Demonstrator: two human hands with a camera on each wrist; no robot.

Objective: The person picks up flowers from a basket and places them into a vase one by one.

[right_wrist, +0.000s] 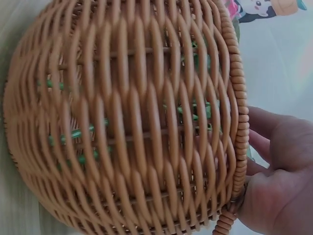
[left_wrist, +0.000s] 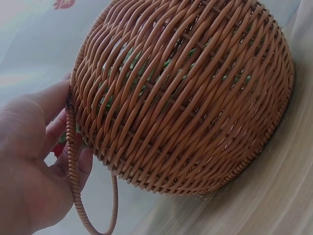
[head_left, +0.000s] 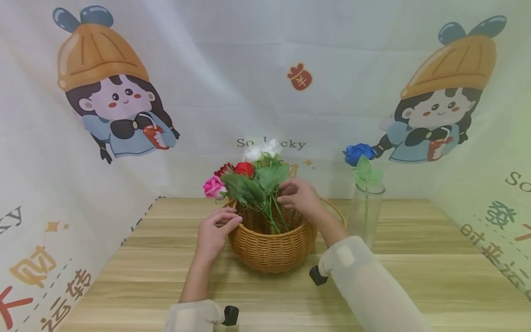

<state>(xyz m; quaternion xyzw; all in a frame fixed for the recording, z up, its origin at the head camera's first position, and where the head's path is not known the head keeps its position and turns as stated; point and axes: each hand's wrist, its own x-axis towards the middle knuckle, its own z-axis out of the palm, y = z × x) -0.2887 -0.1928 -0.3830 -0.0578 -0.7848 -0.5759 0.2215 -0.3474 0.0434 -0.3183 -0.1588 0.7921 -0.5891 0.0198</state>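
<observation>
A round brown wicker basket (head_left: 274, 253) stands on the table, with artificial flowers leaning inside it. White roses (head_left: 262, 151), a red rose (head_left: 244, 169), a dark red flower (head_left: 224, 169) and a pink rose (head_left: 214, 186) rise over its rim among green leaves (head_left: 248, 188). My left hand (head_left: 215, 230) holds the basket's left rim beside the handle (left_wrist: 73, 161), thumb at the edge. Above the right side of the opening, my right hand (head_left: 303, 198) has loosely bent fingers right at the leaves and green stems (head_left: 271, 214); in the right wrist view its fingertips are hidden behind the rim.
To the right of the basket, close to my right forearm, a tall clear glass vase (head_left: 366, 212) holds one blue rose (head_left: 358, 154). The wooden table (head_left: 419, 258) meets printed white cloth (head_left: 199, 92) at the back and sides.
</observation>
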